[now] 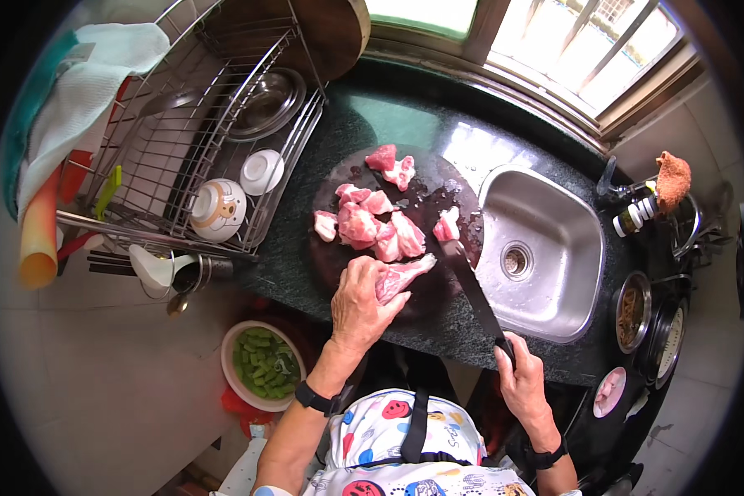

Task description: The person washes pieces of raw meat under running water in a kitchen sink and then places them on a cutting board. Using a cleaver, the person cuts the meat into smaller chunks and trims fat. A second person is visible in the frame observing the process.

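A round dark cutting board (428,180) lies on the counter and bears several chunks of raw meat (358,224). My left hand (366,304) grips a larger, tapering piece of raw meat (403,277) at the board's near side; its narrow end points right. In my right hand (522,375) is the handle of a long dark-bladed knife (474,288). The blade slants up and left across the board's right part, its tip at a small separate meat chunk (447,224). Two more chunks (392,166) sit together near the board's far edge.
Right of the board is a steel sink (539,248). A wire dish rack (266,211) with bowls stands left. Below it, a tub of cut green vegetables (263,363) sits lower than the counter. Bottles (635,217), a steel bowl (632,312) and a small plate (609,392) are at right.
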Demonstrator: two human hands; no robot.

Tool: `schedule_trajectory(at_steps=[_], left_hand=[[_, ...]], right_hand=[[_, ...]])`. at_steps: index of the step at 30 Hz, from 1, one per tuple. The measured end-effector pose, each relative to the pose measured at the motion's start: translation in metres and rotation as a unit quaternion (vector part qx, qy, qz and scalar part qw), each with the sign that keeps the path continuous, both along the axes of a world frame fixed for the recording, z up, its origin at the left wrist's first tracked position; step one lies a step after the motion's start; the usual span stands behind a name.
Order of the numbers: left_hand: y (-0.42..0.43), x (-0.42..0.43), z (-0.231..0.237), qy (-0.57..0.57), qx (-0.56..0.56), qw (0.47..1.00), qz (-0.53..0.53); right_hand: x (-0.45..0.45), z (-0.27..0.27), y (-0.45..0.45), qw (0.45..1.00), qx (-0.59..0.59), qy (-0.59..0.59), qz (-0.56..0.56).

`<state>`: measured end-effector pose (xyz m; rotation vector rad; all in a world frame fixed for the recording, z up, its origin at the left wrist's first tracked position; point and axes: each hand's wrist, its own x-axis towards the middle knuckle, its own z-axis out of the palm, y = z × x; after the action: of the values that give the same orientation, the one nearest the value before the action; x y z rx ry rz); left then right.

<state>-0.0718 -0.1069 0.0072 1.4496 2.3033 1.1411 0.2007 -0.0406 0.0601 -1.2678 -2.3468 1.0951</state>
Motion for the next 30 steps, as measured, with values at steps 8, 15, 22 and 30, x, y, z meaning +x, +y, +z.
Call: schedule_trajectory(at_steps=[8, 15, 22, 30], left_hand=[[-0.016, 0.004, -0.010, -0.100, 0.006, 0.995, 0.020], [-0.017, 0.015, -0.022, -0.059, 0.056, 0.995, 0.058], [-0.020, 0.015, -0.025, -0.077, 0.079, 0.991, 0.076], [-0.016, 0.006, -0.028, -0.117, 0.063, 0.987, 0.090]], right_hand=[[-0.036, 0.023, -0.013, 0.997, -0.011, 0.040, 0.072], [-0.045, 0.014, -0.014, 0.988, 0.032, -0.021, 0.147], [-0.065, 0.010, -0.002, 0.978, 0.027, -0.097, 0.184], [-0.133, -0.013, 0.014, 0.980, 0.035, -0.043, 0.190]])
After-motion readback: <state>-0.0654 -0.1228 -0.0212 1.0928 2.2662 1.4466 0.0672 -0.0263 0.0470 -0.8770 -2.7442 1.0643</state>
